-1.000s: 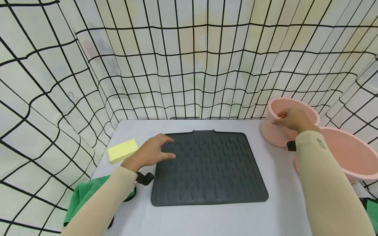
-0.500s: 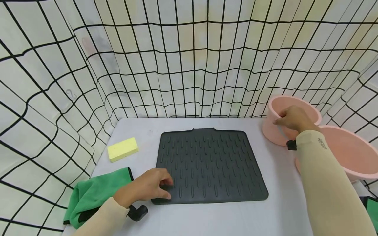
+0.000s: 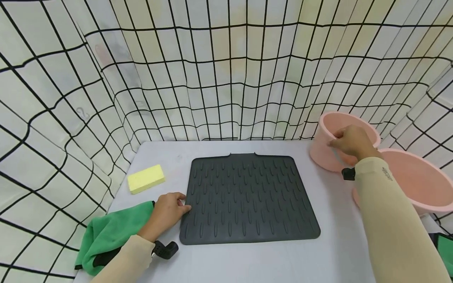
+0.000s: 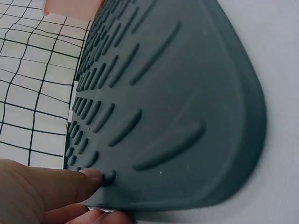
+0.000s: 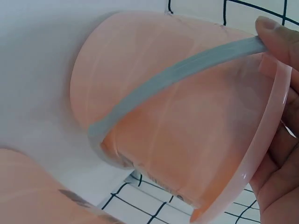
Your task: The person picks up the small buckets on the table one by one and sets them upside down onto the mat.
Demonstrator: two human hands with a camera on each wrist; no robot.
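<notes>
A dark grey rubber mat with raised ridges lies flat on the white table. My left hand pinches its left edge: in the left wrist view the thumb presses on top, and the curled fingers sit at the edge, partly hidden. At the back right, my right hand grips the rim of a pink bucket, fingers inside. The right wrist view shows the thumb on the end of the bucket's grey handle, which hangs down across its side.
A larger pink basin stands right of the bucket, partly behind my right arm. Left of the mat are a yellow sponge and a green cloth with black trim. Black netting surrounds the table's back and sides.
My left hand has come from above the mat's upper left down toward me, then left onto its edge, which it now pinches. My right hand keeps its grip on the bucket.
</notes>
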